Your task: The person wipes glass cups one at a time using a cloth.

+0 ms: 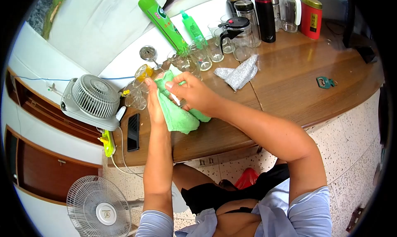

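A light green cloth point(178, 119) is bunched between my two hands above the near left part of the wooden table. My left hand point(155, 103) is closed along its left side, thumb up. From the right, my right hand point(199, 94) pinches the cloth's upper folds, with thumb and fingers pressed in. A small white bit, perhaps a tag, shows beside those fingers. Something clear like glass shows at the cloth's edge, but the folds hide most of it. Just beyond my hands stand several drinking glasses point(203, 57). A crumpled grey cloth point(239, 73) lies to the right.
On the table point(285, 79) are a glass pitcher point(244, 42), a black flask point(264, 17), a red tin point(311, 18), a green spray can point(163, 24), a bottle opener point(326, 82) and a phone point(133, 132). A small fan point(97, 96) and power strip point(108, 144) sit left.
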The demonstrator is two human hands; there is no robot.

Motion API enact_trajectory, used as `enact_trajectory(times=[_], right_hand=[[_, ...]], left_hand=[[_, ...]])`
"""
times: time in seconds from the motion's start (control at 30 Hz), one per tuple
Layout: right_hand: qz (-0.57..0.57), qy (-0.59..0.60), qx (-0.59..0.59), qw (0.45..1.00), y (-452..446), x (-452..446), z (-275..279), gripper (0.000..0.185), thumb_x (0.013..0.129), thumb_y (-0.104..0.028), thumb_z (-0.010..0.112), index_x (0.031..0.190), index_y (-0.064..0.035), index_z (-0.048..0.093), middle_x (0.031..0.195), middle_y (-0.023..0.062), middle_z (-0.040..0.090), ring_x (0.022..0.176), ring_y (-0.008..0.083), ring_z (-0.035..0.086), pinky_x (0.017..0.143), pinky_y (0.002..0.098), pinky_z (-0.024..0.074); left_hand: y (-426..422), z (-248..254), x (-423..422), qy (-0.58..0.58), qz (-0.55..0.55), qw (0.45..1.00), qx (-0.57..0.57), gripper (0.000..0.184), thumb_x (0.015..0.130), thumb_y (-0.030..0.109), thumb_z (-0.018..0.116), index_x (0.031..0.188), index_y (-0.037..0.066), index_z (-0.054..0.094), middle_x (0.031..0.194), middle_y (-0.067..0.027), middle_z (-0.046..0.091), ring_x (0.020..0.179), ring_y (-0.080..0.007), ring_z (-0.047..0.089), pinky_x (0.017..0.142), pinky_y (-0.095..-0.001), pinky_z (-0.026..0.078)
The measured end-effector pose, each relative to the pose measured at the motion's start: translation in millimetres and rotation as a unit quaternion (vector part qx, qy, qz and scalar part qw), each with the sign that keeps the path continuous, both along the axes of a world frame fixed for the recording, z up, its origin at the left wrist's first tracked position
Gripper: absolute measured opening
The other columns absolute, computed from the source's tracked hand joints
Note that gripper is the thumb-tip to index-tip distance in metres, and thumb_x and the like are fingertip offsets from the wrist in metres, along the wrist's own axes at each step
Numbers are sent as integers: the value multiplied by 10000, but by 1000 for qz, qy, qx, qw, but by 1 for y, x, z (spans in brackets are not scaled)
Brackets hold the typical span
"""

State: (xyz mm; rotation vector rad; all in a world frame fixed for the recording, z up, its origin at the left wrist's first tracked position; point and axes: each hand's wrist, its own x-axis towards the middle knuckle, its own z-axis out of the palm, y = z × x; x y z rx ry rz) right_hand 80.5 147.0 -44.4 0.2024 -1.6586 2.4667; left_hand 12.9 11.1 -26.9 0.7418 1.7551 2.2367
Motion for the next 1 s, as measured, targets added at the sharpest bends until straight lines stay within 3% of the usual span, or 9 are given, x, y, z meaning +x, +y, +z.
enact_trajectory(times=[0.1, 0.3, 0.4, 0.5, 0.57, 0.77, 0.87, 0.97, 1.0], right_hand=[[22, -13, -17, 1000, 6, -2, 2, 499, 1041, -489, 674, 1220, -37, 561, 963, 33, 637, 827, 126, 627, 652, 309, 525], [-8, -31, 1, 999, 11, -3, 8, 487, 1044, -504, 654, 1104, -22, 614, 952, 46, 624, 735, 123, 609, 590, 303, 508], [-32, -18, 21, 999, 10, 0, 13, 489, 1037, -493, 665, 1066, -6, 620, 914, 48, 618, 672, 120, 593, 550, 299, 492], [-70, 22, 51, 996, 9, -2, 12, 493, 1029, -489, 675, 1039, 1, 621, 883, 54, 612, 624, 119, 577, 511, 281, 465], [-77, 32, 54, 995, 13, 0, 12, 499, 1025, -500, 673, 1028, -4, 623, 860, 56, 610, 613, 117, 577, 495, 260, 443], [120, -136, -131, 975, 40, -2, 19, 491, 1031, -546, 634, 1021, -55, 624, 772, 46, 611, 621, 102, 587, 479, 222, 393], [72, -130, -105, 983, 33, 6, 28, 479, 1035, -556, 626, 965, -82, 636, 781, 51, 647, 621, 94, 589, 479, 221, 389], [3, -19, 82, 996, 27, 3, 26, 454, 1035, -513, 657, 920, -74, 663, 797, 64, 678, 630, 115, 608, 497, 290, 444], [-73, 41, 128, 988, 22, 3, 23, 431, 1016, -478, 684, 921, -58, 671, 792, 93, 686, 661, 154, 641, 541, 319, 478]], left_hand=[[7, 7, 17, -32, 76, 997, -3, 734, 1064, 723, 409, 1309, 54, 585, 1033, -113, 685, 834, -203, 694, 666, -362, 606], [10, -1, 12, 29, 97, 994, 40, 549, 1117, 587, 446, 1072, 52, 562, 1024, -97, 669, 810, -176, 647, 688, -353, 580], [-1, -10, -9, 181, 164, 968, -61, 550, 1120, 570, 460, 1007, 47, 591, 991, -72, 665, 823, -152, 628, 747, -310, 540], [-1, -2, 1, 172, 151, 972, -55, 518, 1128, 525, 485, 964, 48, 605, 965, -58, 666, 834, -133, 611, 787, -277, 501], [-4, -10, -11, 153, 68, 985, -33, 501, 1128, 507, 498, 983, 41, 611, 954, -72, 677, 829, -141, 625, 775, -287, 516], [-8, -5, -2, 133, -47, 990, -14, 513, 1117, 502, 515, 983, 17, 613, 909, -113, 696, 825, -183, 687, 770, -325, 571], [-8, -5, -3, 173, -30, 984, -7, 531, 1116, 512, 506, 956, 16, 607, 900, -117, 701, 821, -187, 695, 769, -327, 578], [-6, -3, -2, 163, -8, 986, 18, 567, 1110, 540, 498, 908, 21, 607, 871, -107, 699, 804, -177, 681, 746, -315, 564], [-5, -2, -1, 151, -3, 988, 30, 583, 1107, 552, 497, 889, 23, 607, 858, -102, 698, 797, -173, 675, 735, -310, 557]])
